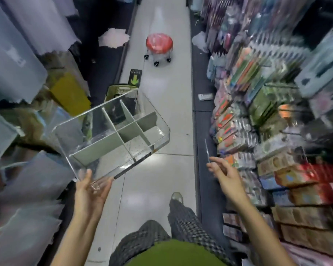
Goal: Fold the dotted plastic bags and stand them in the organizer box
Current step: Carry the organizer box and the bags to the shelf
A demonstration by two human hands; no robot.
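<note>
Shop aisle, person standing, view down past green top and checked trousers.

Landmark: clear acrylic organizer box with grey cross dividers (pixel 112 135), held tilted in the air over the pale tiled floor (pixel 161 189). The left hand (pixel 90 191) cups its near bottom corner from below, palm up, fingers loosely curled against the clear wall; that hand alone carries it.

The right hand (pixel 222 174), right of the box and well apart from it, is open with fingers spread, holding nothing, its fingertips reaching towards the packaged goods on the black display rack (pixel 258 143).

Compartments look empty. A faint speckled patch shows through the base near the front; whether it is a bag or the floor cannot be told.

Left of the box, blurred translucent plastic sheets (pixel 27 189), possibly the bags; no dots can be made out.

Beyond the box, a red-topped round stool on castors (pixel 159 48).

Judgement: task at its very start. Nothing folded, nothing stood in the box; the box itself is not set down.
</note>
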